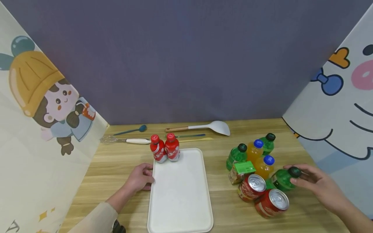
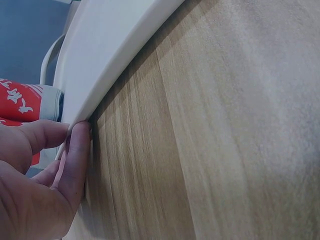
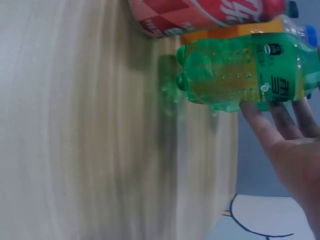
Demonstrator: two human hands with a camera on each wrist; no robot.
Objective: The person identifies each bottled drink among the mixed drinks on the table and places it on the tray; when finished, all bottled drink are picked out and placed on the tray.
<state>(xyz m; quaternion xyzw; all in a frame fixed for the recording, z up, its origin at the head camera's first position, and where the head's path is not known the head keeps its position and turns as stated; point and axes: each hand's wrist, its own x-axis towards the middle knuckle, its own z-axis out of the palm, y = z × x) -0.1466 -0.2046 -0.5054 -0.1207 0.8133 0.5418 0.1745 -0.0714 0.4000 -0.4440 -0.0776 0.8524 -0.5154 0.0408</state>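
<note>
My left hand pinches the left rim of a white rectangular tray; in the left wrist view, thumb and fingers meet at the tray edge. Two red-capped bottles, a left one and a right one, stand at the tray's far left corner. On the right, my right hand grips a green soda bottle with a black cap near its top. That bottle leans, and its base looks slightly off the table in the right wrist view. Beside it stand two red cola cans, front and rear.
Two orange drink bottles, near and far, two more green bottles and a small green-topped carton cluster by the cans. Along the back lie a whisk, a blue spoon, a white spatula and thin sticks.
</note>
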